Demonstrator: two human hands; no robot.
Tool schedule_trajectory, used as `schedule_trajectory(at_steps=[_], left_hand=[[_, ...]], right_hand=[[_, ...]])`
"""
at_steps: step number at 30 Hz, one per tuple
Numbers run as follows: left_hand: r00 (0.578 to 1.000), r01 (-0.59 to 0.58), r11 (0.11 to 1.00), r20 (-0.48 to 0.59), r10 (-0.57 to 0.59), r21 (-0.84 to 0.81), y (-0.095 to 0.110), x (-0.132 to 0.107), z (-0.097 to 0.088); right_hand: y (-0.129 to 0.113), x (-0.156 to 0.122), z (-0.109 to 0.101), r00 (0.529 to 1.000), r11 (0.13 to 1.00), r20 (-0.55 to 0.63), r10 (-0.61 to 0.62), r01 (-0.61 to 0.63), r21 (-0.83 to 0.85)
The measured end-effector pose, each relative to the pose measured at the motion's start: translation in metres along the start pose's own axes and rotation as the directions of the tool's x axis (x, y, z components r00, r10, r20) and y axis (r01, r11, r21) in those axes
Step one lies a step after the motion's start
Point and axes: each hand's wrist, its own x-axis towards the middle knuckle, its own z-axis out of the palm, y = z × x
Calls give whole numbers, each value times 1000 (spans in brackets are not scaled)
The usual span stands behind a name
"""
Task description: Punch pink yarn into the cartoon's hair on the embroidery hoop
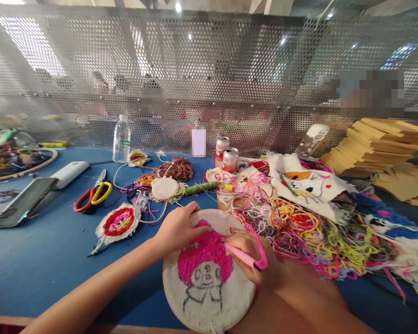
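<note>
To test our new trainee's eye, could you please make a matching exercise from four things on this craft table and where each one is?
Things:
1 scissors
2 punch needle
3 water bottle
4 embroidery hoop

Places:
A held in the right hand
B gripped at its top rim by the left hand
C upright by the mesh screen
D flat on the blue table, near the phone

Pairs: 1-D, 2-A, 3-C, 4-B
</note>
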Motion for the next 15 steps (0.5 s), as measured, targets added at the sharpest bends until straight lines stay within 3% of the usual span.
schedule_trajectory(at_steps=[8, 15], left_hand=[[1000, -5, 1000, 2, 5, -7, 1, 0, -1], [1000, -9, 1000, 0, 9, -17, 1, 0, -1]], right_hand=[[0, 8, -5, 994, 993, -7, -111, 111, -30], [-2, 5, -5, 988, 982, 85, -132, 142, -127]])
